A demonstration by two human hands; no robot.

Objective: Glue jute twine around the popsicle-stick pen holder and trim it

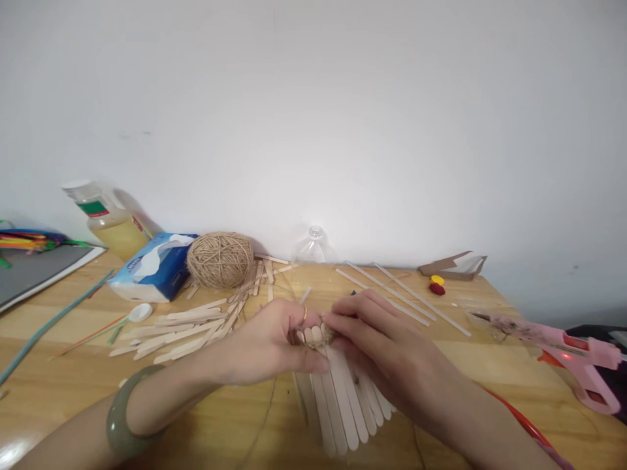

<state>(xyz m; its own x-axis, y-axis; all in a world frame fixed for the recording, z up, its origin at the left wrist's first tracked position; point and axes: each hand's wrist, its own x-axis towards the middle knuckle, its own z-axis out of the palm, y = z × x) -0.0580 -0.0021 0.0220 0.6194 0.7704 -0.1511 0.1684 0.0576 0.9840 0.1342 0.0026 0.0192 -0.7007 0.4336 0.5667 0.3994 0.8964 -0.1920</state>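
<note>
A fan-shaped piece made of pale wooden craft sticks (340,398) spreads downward over the table, its narrow end up. Brown twine (321,339) goes around it near that top end. My left hand (267,343) is closed around the upper left side, thumb across the front. Pressed to the upper right side, my right hand (386,349) has its fingers closed at the twine; its palm hides part of the sticks. A thin strand of twine (269,405) trails below my left hand.
Loose craft sticks (181,333), a twine ball (221,260) and a tissue pack (154,267) lie left. Glue sticks (421,297) and a clear bottle top (315,248) are behind my hands. At right rests a pink glue gun (563,339), its light lit.
</note>
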